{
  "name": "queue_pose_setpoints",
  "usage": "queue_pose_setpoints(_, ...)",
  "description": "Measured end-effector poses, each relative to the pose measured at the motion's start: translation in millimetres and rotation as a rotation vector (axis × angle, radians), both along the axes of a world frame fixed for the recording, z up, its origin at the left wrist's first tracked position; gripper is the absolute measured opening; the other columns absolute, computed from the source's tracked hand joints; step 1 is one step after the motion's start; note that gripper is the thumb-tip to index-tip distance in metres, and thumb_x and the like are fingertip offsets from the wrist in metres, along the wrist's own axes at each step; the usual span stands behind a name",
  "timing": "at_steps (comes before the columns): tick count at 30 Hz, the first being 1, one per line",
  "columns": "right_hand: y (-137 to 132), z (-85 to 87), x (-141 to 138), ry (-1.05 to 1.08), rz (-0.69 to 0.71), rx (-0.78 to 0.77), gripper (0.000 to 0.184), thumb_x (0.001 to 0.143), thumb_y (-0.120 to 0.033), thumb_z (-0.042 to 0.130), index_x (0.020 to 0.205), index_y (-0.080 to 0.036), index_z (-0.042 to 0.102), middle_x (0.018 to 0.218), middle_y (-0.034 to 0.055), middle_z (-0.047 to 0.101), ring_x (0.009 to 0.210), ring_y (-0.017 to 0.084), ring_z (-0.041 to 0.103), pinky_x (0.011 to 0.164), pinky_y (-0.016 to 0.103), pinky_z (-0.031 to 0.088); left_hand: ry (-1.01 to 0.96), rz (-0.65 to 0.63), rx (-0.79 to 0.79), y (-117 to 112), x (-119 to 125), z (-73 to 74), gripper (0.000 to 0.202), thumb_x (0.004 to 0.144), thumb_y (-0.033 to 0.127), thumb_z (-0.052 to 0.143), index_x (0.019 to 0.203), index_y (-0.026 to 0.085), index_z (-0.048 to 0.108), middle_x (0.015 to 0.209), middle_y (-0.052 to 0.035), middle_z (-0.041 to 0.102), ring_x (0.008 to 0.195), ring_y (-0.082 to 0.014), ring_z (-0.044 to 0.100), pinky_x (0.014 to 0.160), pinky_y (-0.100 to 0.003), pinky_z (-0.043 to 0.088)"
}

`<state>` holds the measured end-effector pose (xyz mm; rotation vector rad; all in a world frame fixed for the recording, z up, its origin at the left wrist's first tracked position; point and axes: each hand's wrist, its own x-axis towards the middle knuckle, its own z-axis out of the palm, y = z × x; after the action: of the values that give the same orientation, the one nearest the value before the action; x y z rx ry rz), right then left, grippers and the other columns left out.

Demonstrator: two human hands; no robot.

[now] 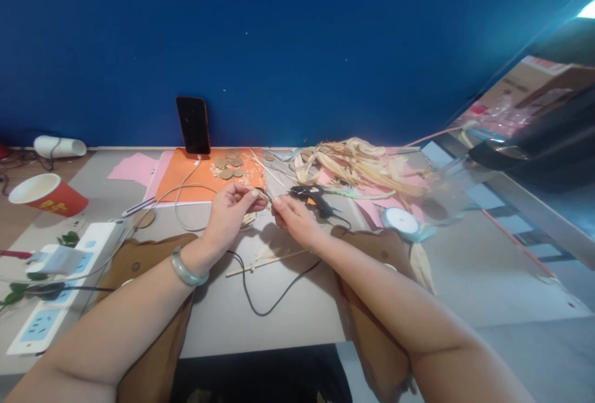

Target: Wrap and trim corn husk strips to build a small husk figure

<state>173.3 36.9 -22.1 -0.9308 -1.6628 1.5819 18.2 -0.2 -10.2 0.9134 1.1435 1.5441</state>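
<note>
My left hand (232, 208) and my right hand (296, 222) meet above the middle of the table, thumbs and fingertips pinched together. Between them is a small, thin, tan and dark piece (264, 194), too small to name and partly hidden by the fingers. A black hot glue gun (310, 195) lies just beyond my right hand. Past my left hand, several round brown discs (227, 173) and pale scraps rest on an orange sheet (181, 177). Below the hands lies a thin wooden stick (264, 261), with a black cable (253, 307) looping near it.
Dried corn husks (357, 164) are heaped at the back right, near a white ribbon spool (400, 221). A phone (194, 125) leans against the blue wall (288, 49). On the left are a red paper cup (56, 198) and a power strip (46, 316). Brown pads (139, 273) lie under both forearms.
</note>
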Motion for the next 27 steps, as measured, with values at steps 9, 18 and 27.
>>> queue_pose_setpoints(9, 0.2, 1.7, 1.4, -0.035, -0.024, 0.047, 0.047, 0.085, -0.062, 0.049, 0.069, -0.018, 0.048, 0.049, -0.0068, 0.04, 0.044, 0.007, 0.033, 0.043, 0.021, 0.027, -0.007, 0.003, 0.0, -0.6, 0.4, 0.9, 0.029, 0.072, 0.034, 0.076, 0.08, 0.015, 0.055, 0.069, -0.0027, 0.071, 0.067, -0.0148, 0.07, 0.072, -0.029, 0.058)
queue_pose_setpoints(18, -0.3, 2.2, 1.3, 0.009, -0.068, 0.015, 0.046, 0.084, -0.062, 0.051, 0.067, -0.019, 0.045, 0.049, -0.0072, 0.037, 0.043, 0.006, 0.031, 0.041, 0.02, 0.025, 0.013, -0.007, 0.001, -0.4, -1.1, 0.5, 0.028, 0.074, 0.035, 0.074, 0.079, 0.015, 0.055, 0.069, -0.0034, 0.071, 0.067, -0.0145, 0.07, 0.071, -0.029, 0.057)
queue_pose_setpoints(27, -1.8, 4.7, 0.6, 0.033, -0.031, -0.081, 0.046, 0.086, -0.063, 0.045, 0.072, -0.019, 0.045, 0.047, -0.0077, 0.037, 0.04, 0.006, 0.029, 0.038, 0.019, 0.021, -0.128, 0.004, -0.041, 1.0, 0.9, 5.2, 0.031, 0.068, 0.029, 0.079, 0.078, 0.015, 0.053, 0.068, -0.0024, 0.071, 0.069, -0.0144, 0.071, 0.071, -0.027, 0.057)
